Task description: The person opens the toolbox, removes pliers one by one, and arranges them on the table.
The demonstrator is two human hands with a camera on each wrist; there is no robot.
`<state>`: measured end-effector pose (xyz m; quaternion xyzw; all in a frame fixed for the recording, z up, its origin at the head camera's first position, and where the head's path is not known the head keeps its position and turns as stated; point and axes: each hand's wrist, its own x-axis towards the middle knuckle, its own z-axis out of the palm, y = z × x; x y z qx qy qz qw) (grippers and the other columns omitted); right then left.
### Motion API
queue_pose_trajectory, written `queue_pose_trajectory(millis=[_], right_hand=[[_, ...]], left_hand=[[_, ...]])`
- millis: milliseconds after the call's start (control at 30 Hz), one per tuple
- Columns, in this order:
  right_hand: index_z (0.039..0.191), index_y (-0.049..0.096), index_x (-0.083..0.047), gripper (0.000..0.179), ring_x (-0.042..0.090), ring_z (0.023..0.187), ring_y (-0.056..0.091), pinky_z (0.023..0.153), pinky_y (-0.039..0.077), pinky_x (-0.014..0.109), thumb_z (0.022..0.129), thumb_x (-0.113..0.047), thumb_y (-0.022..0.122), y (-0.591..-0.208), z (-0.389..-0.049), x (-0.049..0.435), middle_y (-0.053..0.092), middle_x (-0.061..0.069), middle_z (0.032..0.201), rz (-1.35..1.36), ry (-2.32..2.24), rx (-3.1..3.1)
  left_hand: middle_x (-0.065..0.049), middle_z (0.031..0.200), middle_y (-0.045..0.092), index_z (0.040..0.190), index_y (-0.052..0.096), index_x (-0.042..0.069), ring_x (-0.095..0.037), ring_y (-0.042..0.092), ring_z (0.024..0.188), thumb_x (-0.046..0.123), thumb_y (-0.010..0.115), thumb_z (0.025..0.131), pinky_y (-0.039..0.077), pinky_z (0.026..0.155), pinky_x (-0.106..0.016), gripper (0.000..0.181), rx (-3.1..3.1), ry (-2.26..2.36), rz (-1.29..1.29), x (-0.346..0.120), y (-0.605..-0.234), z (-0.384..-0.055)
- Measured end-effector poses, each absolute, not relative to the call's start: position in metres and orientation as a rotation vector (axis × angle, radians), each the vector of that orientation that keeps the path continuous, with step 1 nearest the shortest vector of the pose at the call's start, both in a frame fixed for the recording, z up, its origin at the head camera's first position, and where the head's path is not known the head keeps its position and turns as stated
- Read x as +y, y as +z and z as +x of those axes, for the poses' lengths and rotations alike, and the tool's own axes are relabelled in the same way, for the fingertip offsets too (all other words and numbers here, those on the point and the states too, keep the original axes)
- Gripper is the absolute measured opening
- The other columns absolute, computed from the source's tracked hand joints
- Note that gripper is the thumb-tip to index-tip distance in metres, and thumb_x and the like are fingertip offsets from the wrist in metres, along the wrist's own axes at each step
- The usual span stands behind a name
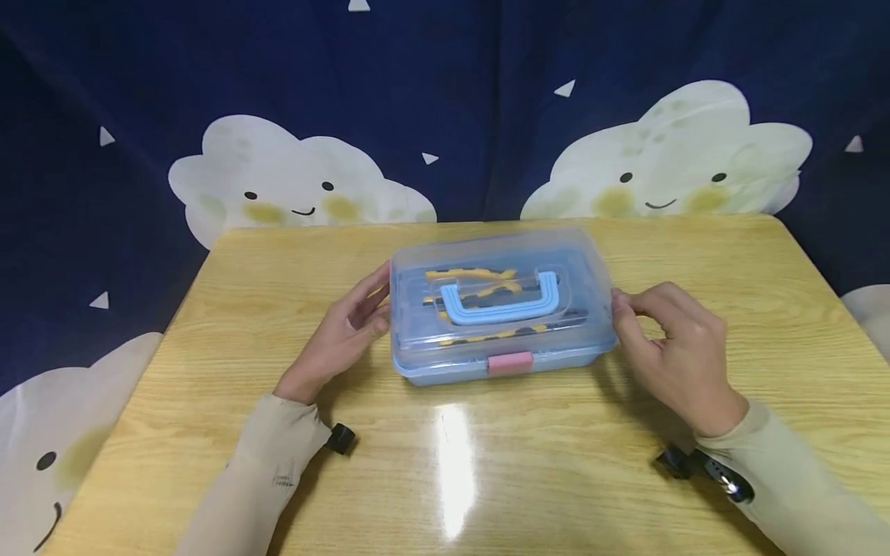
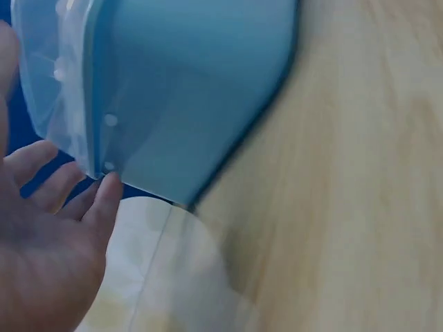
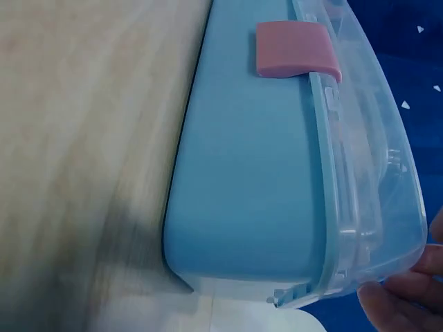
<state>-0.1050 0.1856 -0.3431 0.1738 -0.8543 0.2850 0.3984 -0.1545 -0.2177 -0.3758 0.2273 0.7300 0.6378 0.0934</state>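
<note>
A light-blue plastic storage box (image 1: 434, 376) with a clear lid (image 1: 487, 251) stands at the middle of the table. A blue carrying handle (image 1: 501, 313) lies on the lid, and a pink latch (image 1: 510, 364) sits at the front. Through the lid show several yellow-and-black pieces. At the box's left end is my left hand (image 1: 345, 324), fingers loosely spread and fingertips at the side; up close, one fingertip (image 2: 107, 187) meets the rim. My right hand (image 1: 684, 351) pinches the lid's right edge between thumb and bent index finger, its other fingers curled in.
The box stands on a light wood-grain table (image 1: 556, 463) with a bright glare streak in front. Behind hangs a dark-blue cloth (image 1: 459, 93) printed with smiling clouds and white triangles. A small black device (image 1: 341, 439) is on the left wrist, and a black strap (image 1: 723, 475) on the right.
</note>
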Motion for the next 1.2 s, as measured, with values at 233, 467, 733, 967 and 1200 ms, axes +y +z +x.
queue_pose_trajectory(millis=[233,467,733,967,1200], right_hand=[[0.074,0.078,0.003,0.037,0.021,0.055,0.058,0.061,0.041,0.015,0.094,-0.025,0.064,-0.350,-0.087,0.181,0.069,0.012,0.065,0.474,0.741,-2.034],[0.069,0.077,0.002,0.040,0.026,0.055,0.064,0.076,0.045,0.004,0.095,-0.025,0.063,-0.353,-0.076,0.171,0.072,0.013,0.066,0.526,0.809,-1.931],[0.069,0.077,0.003,0.047,0.022,0.050,0.058,0.062,0.044,0.013,0.098,-0.031,0.062,-0.353,-0.081,0.173,0.069,0.012,0.062,0.558,0.811,-1.926],[0.077,0.076,0.002,0.043,0.010,0.071,0.066,0.086,0.046,0.004,0.098,-0.034,0.066,-0.352,-0.087,0.181,0.072,0.015,0.073,0.606,0.899,-1.979],[0.124,0.075,-0.004,0.037,-0.024,0.104,0.060,0.091,0.048,0.001,0.087,-0.003,0.073,-0.351,-0.084,0.190,0.077,0.020,0.114,0.523,0.996,-2.266]], left_hand=[[0.004,0.175,0.016,0.166,0.018,0.029,-0.036,0.024,0.160,0.078,0.060,0.080,0.040,0.121,-0.030,0.108,2.067,1.894,0.791,-0.217,-0.380,-0.153],[0.001,0.176,0.013,0.167,0.014,0.031,-0.041,0.023,0.160,0.084,0.057,0.079,0.032,0.121,-0.061,0.111,2.114,1.845,0.788,-0.216,-0.385,-0.153],[-0.002,0.177,0.009,0.167,0.003,0.032,-0.040,0.021,0.160,0.085,0.069,0.066,0.029,0.125,-0.054,0.132,2.055,1.830,0.787,-0.214,-0.383,-0.153],[-0.004,0.176,0.013,0.167,0.001,0.033,-0.037,0.023,0.159,0.078,0.079,0.061,0.042,0.114,-0.021,0.139,2.055,1.818,0.775,-0.215,-0.376,-0.155],[-0.007,0.172,0.024,0.166,0.008,0.038,-0.037,0.033,0.155,0.071,0.086,0.062,0.046,0.109,-0.022,0.134,2.072,1.823,0.715,-0.218,-0.375,-0.148]])
